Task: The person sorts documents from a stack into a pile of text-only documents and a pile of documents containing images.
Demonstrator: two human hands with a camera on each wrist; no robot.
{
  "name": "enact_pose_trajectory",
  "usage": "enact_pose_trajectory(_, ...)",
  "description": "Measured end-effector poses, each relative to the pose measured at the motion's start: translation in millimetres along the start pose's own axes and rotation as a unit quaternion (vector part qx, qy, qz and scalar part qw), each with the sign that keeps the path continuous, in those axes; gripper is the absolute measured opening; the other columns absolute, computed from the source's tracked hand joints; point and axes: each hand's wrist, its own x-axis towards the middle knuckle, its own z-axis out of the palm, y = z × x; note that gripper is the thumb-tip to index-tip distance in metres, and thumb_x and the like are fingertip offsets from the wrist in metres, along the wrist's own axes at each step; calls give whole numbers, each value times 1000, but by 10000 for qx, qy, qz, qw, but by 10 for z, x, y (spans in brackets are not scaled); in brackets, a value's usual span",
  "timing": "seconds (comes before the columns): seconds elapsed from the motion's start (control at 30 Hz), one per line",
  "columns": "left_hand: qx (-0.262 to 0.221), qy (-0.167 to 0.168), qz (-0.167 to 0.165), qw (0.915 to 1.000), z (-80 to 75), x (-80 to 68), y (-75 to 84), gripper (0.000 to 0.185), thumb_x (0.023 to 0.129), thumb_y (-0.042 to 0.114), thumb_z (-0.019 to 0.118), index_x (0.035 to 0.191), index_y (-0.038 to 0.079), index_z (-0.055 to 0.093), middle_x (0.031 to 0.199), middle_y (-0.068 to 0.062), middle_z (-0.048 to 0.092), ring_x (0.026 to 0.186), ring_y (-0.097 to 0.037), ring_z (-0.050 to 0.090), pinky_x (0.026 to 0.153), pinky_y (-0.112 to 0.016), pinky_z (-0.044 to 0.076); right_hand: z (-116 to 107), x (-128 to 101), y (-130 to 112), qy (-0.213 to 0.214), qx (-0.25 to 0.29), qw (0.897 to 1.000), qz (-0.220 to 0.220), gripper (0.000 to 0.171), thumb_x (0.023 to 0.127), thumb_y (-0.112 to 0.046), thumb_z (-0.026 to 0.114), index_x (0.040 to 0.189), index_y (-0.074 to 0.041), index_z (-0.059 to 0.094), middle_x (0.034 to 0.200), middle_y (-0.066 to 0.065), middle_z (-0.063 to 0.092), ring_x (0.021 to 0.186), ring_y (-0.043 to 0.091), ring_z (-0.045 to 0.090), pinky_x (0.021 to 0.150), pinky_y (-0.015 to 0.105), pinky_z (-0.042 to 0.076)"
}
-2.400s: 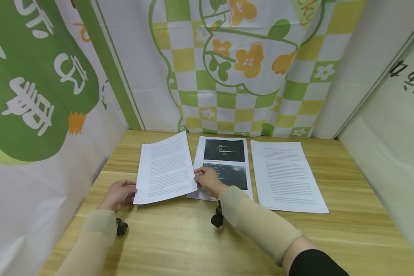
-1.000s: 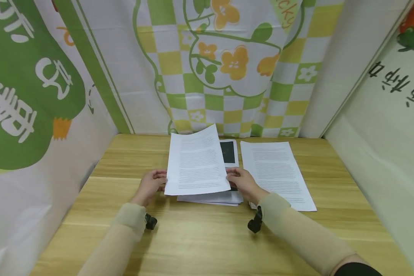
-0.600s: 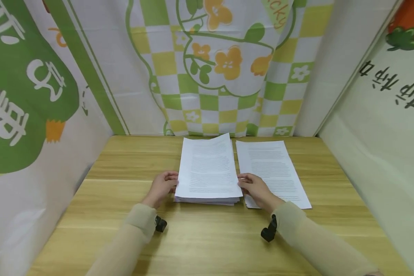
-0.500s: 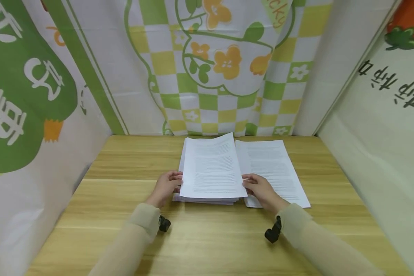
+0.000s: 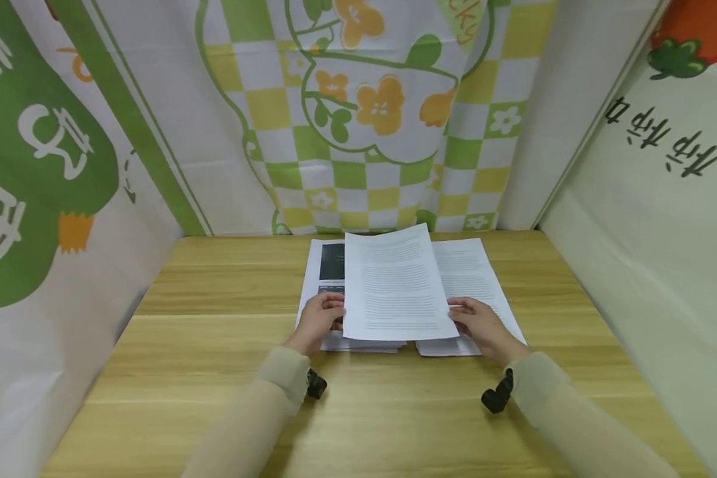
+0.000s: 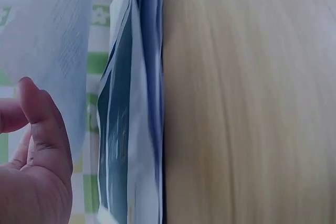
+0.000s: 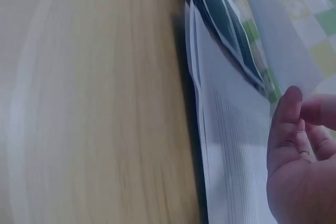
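Note:
A printed sheet of paper (image 5: 397, 285) is held up between both hands, its upper right corner curling. My left hand (image 5: 318, 322) pinches its left edge, thumb against fingers; my right hand (image 5: 482, 326) pinches the right edge. In both wrist views the sheet stands clear above the piles. Below it on the left lies a stack of papers (image 5: 311, 279) whose top page carries dark screenshots. On the right, a second stack of text pages (image 5: 472, 272) is partly covered by the sheet. The right wrist view shows this stack's layered edges (image 7: 202, 108).
The wooden table (image 5: 370, 411) extends around the stacks. Behind it hangs a checkered floral curtain (image 5: 382, 153), and white printed cloth walls (image 5: 645, 219) close in the left and right sides. A small black camera sits at each wrist.
Both hands have carried the sheet rightward, from left of the screenshot stack, across it, to over the gap between the two stacks. The screenshot page shows again on the left.

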Motion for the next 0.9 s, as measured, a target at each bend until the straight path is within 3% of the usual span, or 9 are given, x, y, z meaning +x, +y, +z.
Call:
enact_pose_trajectory(0.3,139,-57,-111,9998,339,48,-8,29,97,-5,61,126,-5,62,108,-14,63,86,-20,59,59,-27,57,-293,-20,87,1,-105,9999,50,45,107,-3,51,147,14,39,105,2,63,88,6,59,75,22,52)
enact_pose_trajectory(0.5,142,-231,19,9996,672,131,-32,33,98,-5,59,131,-6,60,108,-16,63,76,-19,60,60,-29,58,-573,-54,73,210,-208,9996,34,47,107,-3,50,148,15,35,103,0,59,86,5,57,74,20,51)
enact_pose_trajectory(0.9,338,-496,192,9980,1222,132,-42,34,95,-7,58,129,-8,60,102,-12,61,71,-17,58,59,-29,57,-1000,-120,212,543,-398,9977,7,46,107,-2,49,144,21,34,107,1,59,88,1,56,76,19,52)
